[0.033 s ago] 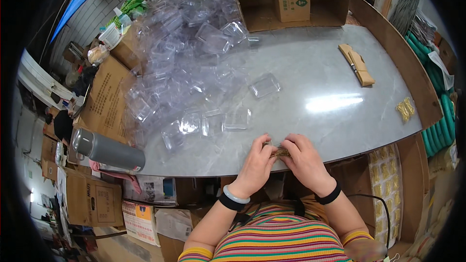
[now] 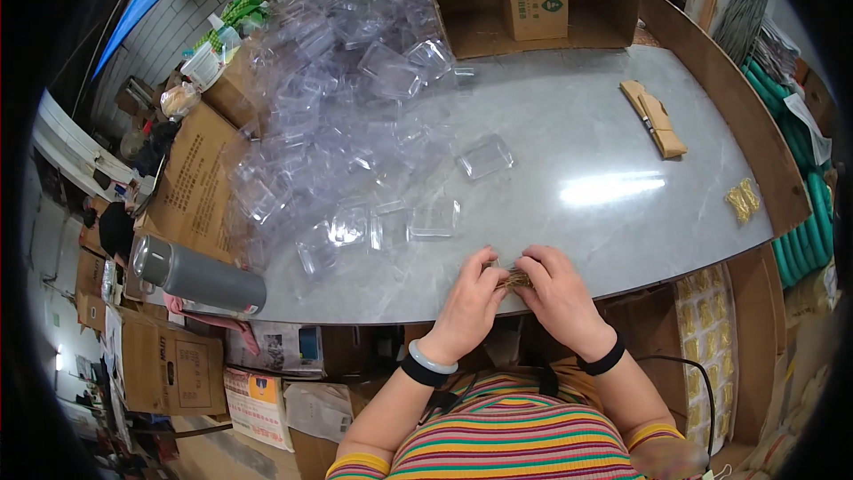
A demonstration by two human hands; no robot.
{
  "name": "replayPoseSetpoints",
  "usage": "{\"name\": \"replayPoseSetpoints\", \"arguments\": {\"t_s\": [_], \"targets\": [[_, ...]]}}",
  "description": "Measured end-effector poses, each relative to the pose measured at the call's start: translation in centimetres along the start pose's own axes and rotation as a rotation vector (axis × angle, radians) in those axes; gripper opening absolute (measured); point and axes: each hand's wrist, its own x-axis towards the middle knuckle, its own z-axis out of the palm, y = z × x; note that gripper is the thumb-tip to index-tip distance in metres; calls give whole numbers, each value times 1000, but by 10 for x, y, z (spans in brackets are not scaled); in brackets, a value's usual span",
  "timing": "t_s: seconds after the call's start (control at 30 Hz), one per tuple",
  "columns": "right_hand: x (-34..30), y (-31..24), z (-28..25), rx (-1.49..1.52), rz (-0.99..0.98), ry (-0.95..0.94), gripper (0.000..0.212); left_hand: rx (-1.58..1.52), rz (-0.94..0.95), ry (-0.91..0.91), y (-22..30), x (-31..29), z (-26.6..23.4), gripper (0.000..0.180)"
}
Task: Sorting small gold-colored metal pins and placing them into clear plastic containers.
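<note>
Head view: pinching a small brownish bundle (image 2: 515,280) at the tabletop's (image 2: 533,142) six o'clock, between curled, nearly closed fingertips of left hand (image 2: 471,300) and right hand (image 2: 562,295). Apparently straightening or gathering strands; probably calling next for even, snug pressure from both sides.

Strands (image 2: 516,279) look metallic; trays (image 2: 485,158), glossy clear plastic; tabletop (image 2: 551,124), smooth and shiny; carton (image 2: 203,369), matt cardboard.

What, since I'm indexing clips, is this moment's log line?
left hand: pinching thin brownish strands; right hand: pinching same strands; clear plastic trays: heaped left; gold bundles: on table, right
</note>
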Motion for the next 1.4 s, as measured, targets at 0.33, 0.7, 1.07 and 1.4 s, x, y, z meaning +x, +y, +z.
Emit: {"name": "replayPoseSetpoints", "arguments": {"t_s": [0.33,0.7,1.07,1.4], "targets": [[5,-15,10,-126,-91,93,40,105,-78,166,12,-2,-8,46],[-2,-11,13,-86,-160,23,45,-45,-198,-47,12,0,-14,54],[-14,-26,18,217,91,235,52,274,-27,-53,10,-15,14,58],[-4,-20,20,28,-53,152,45,236,-11,63,6,-21,25,46]]}}
